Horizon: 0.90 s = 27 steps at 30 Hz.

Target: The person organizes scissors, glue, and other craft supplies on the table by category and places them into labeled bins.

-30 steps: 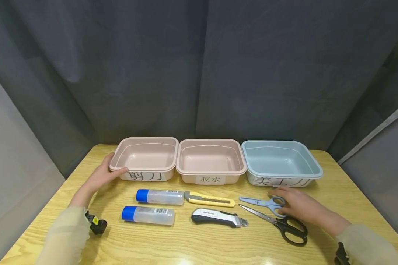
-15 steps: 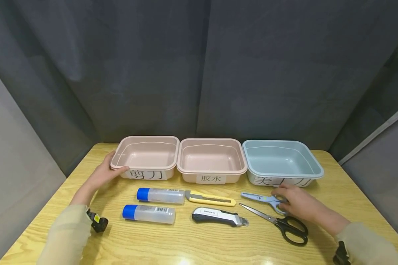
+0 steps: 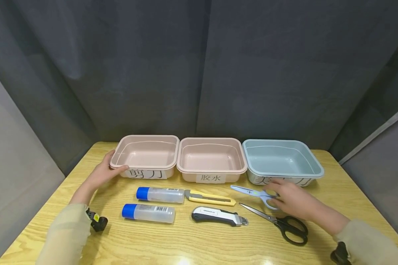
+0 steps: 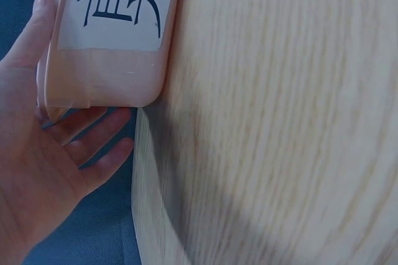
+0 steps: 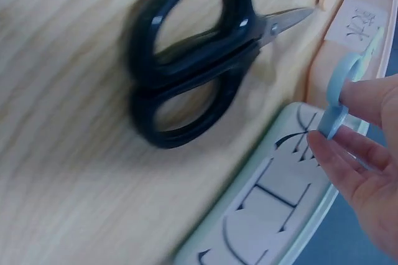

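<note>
Light blue scissors (image 3: 250,191) point their blades left in the head view. My right hand (image 3: 293,200) pinches them by the handle loops (image 5: 337,78), in front of the blue bin (image 3: 283,173). Close below lie black-handled scissors (image 3: 290,230), blades slightly apart. My left hand (image 3: 103,175) rests at the front left corner of the left pink bin (image 3: 149,173). Its thumb (image 4: 43,13) touches the rim, and its other fingers (image 4: 106,162) stretch loosely along the bin's side, partly hidden behind it.
Between the outer bins stands another pink bin (image 3: 212,172). In front lie two blue-capped glue bottles (image 3: 166,195), a yellow box cutter (image 3: 210,198) and a black-and-white utility knife (image 3: 217,217). Each bin bears a label with Chinese characters. A dark curtain (image 3: 199,73) hangs behind the table.
My right hand has taken the light blue scissors a little to the left and up from beside the black-handled ones. The left hand stays at its bin corner.
</note>
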{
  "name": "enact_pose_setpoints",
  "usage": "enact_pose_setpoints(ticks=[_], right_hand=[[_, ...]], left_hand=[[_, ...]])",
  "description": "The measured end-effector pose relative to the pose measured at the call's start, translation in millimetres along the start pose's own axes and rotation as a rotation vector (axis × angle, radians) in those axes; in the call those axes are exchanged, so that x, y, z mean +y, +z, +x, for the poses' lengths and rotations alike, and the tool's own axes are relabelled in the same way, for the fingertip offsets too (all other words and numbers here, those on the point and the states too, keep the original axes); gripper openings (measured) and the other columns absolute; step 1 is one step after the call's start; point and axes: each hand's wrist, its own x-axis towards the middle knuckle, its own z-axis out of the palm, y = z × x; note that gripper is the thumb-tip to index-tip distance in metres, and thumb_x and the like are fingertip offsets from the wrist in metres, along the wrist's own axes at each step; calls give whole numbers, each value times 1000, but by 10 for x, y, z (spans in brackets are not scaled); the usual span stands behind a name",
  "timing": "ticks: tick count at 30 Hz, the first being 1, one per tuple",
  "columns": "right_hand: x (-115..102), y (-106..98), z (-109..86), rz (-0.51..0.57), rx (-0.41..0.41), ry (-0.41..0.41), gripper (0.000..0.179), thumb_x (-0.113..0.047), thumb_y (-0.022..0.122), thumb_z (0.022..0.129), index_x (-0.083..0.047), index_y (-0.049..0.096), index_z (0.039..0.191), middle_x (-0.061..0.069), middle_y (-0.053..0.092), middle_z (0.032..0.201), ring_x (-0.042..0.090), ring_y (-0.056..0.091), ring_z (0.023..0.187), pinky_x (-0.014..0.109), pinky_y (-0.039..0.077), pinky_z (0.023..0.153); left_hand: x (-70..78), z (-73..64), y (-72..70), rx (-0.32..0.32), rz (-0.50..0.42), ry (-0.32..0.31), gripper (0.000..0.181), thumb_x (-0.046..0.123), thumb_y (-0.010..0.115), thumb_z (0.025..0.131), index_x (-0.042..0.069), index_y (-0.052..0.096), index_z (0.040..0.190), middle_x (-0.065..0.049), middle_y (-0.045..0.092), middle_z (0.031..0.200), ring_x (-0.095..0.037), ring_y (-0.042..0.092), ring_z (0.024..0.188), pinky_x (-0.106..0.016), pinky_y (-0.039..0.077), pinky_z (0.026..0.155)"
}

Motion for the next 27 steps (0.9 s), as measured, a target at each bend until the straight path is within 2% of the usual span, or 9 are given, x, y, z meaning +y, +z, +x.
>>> enact_pose_setpoints(ticks=[7,13,20,27], right_hand=[[-110,-48,145,9,3,-55,32,-13,72,75,-11,64,105,3,61,101,15,60,88,31,52,70],[-189,-91,252,34,-5,-88,30,-14,71,76,-11,63,105,1,60,97,10,57,81,27,50,66],[-282,-125,410,49,8,-142,29,-13,71,76,-10,64,104,1,60,95,11,57,79,27,50,66],[-372,-113,634,30,15,-182,29,-11,72,75,-10,65,104,2,60,93,14,57,80,30,50,67]], left_hand=[[15,-2,2,-5,-7,0,104,56,58,80,7,-4,146,-27,14,147,-46,22,130,-63,21,100],[-3,-1,5,-2,-1,-6,102,54,58,81,7,-4,146,-27,15,147,-47,23,129,-63,22,100],[9,4,3,3,-10,7,100,50,59,82,6,-4,146,-27,14,147,-46,22,130,-62,22,101],[3,-2,8,1,6,-9,104,57,58,79,6,-4,146,-27,14,147,-47,23,129,-62,22,101]])
